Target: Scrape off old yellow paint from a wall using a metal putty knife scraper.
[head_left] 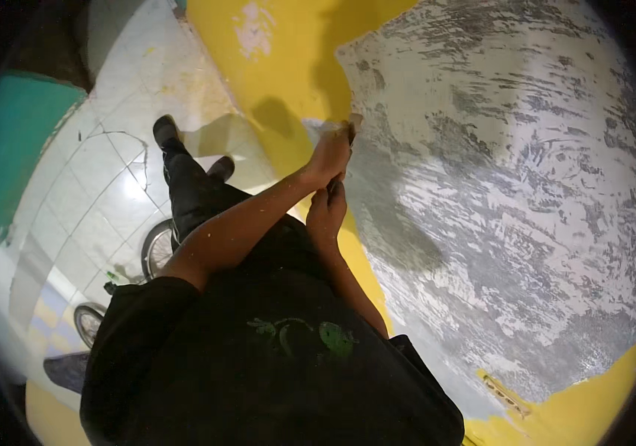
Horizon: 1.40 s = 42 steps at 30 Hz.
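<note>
My left hand [329,157] is closed around a thin, dark-handled scraper-like tool [351,134], close against the wall. Most of the tool is hidden by the fingers, so its exact kind is hard to make out. Just below, my right hand [325,212] is closed on the lower end of the same handle. Both hands are at the border between the yellow paint [281,82] and a large rough patch of grey and white [496,186]. A small pale end pokes out above my left hand, touching or nearly touching the patch's edge.
Pale floor tiles [98,197] lie to the left, with my dark shoes [165,130] on them. Behind my left arm are a spoked wheel [157,249] and a smaller wheel [89,325]. A green panel [24,145] is far left. A narrow recessed box [506,395] sits low in the wall.
</note>
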Available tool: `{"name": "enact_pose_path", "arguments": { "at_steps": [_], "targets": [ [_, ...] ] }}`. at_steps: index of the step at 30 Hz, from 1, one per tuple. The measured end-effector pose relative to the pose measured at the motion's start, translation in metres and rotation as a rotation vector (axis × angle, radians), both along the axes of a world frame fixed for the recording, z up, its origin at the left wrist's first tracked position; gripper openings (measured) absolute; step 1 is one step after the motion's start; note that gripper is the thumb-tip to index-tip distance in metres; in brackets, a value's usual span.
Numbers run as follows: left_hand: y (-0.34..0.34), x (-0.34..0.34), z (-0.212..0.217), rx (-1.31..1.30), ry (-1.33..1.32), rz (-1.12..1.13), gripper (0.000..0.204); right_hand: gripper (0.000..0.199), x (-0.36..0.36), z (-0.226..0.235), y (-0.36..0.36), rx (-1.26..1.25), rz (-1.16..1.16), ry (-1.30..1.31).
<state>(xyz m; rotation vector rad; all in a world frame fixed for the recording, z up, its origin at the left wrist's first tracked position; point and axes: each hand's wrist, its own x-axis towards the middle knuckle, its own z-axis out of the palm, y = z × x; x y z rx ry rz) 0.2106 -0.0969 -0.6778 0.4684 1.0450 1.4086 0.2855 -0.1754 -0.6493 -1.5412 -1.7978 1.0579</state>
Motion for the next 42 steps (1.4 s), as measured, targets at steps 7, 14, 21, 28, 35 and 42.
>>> {"name": "enact_pose_path", "arguments": {
  "at_steps": [7, 14, 21, 28, 35, 42],
  "targets": [
    [-0.002, -0.029, 0.024, -0.057, -0.031, -0.102, 0.02, 0.029, -0.014, 0.012, 0.002, -0.181, -0.067, 0.097],
    [-0.003, -0.024, 0.034, -0.225, -0.163, -0.042, 0.048, 0.016, -0.008, 0.0, 0.001, -0.204, -0.104, 0.222],
    [-0.007, -0.008, 0.02, -0.099, 0.051, 0.038, 0.05, 0.012, -0.006, 0.008, -0.004, -0.251, -0.094, 0.171],
    [-0.005, -0.023, 0.037, -0.264, -0.232, -0.094, 0.051, 0.011, -0.001, 0.005, -0.005, -0.262, -0.115, 0.225],
    [0.003, -0.051, 0.038, -0.213, -0.285, -0.032, 0.038, 0.012, -0.02, 0.006, 0.009, -0.109, -0.037, 0.037],
    [-0.004, -0.023, 0.046, -0.303, -0.257, -0.058, 0.049, 0.019, -0.004, 0.016, -0.004, -0.233, -0.129, 0.162]
  ]
}}
